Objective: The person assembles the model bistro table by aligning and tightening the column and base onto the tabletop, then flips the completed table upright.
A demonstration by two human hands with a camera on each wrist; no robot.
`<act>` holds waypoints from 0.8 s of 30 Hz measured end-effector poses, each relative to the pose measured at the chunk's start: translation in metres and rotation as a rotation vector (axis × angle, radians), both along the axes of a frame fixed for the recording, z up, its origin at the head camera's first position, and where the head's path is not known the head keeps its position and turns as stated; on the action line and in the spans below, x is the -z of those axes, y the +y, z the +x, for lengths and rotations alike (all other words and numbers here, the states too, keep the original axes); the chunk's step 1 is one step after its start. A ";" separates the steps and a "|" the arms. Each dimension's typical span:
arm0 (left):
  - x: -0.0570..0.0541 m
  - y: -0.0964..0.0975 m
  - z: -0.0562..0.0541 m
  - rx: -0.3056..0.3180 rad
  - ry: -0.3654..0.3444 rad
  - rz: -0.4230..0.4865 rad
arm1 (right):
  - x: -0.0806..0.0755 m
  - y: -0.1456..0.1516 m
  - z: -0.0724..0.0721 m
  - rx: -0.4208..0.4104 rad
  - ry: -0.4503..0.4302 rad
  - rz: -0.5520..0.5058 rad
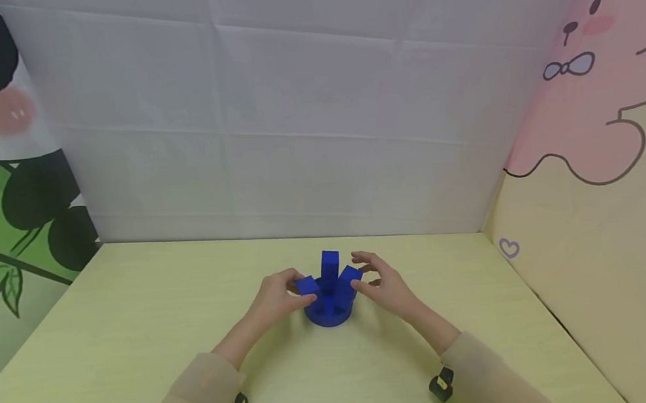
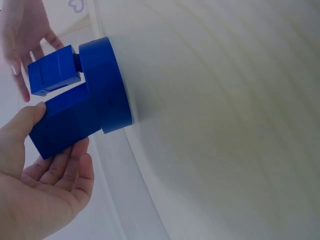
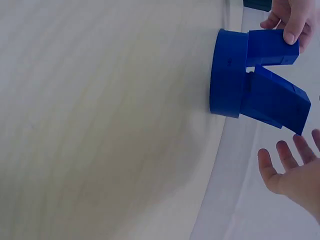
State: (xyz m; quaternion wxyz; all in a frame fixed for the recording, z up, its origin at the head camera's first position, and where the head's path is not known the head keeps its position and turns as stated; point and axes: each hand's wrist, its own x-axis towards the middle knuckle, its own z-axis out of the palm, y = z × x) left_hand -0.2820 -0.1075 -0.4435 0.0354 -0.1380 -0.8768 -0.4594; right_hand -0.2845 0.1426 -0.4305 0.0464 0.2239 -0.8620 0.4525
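Note:
A round blue base (image 1: 330,321) stands on the table with three rectangular blue blocks rising from it. My left hand (image 1: 274,298) pinches the left block (image 2: 65,125) between thumb and fingers. This block meets the base (image 2: 107,85) at its lower end. The right block (image 3: 277,97) leans outward from the base. Beside it is my right hand (image 1: 388,286), its fingers (image 3: 287,155) loosely spread and not wrapped around it; whether the thumb touches the block I cannot tell. At the back, the third block (image 1: 330,263) stands nearly upright, untouched; the wrist views do not show it clearly.
The pale wood-look table (image 1: 163,310) meets a creased white sheet (image 1: 315,130) behind the blue base. A panel with a pink cartoon figure (image 1: 603,106) borders the right side, and a green and black cartoon panel (image 1: 5,215) the left. Dark devices sit at both wrists.

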 end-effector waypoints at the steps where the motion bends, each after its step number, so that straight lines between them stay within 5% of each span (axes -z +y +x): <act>1: 0.000 0.000 0.000 0.000 -0.002 0.001 | -0.003 0.002 -0.001 -0.032 0.037 0.031; 10: -0.001 -0.001 0.000 0.009 -0.005 -0.004 | -0.011 0.012 -0.013 -0.232 0.288 0.301; 24: -0.001 -0.001 0.001 0.003 -0.007 -0.006 | -0.015 0.011 -0.014 -0.216 0.310 0.407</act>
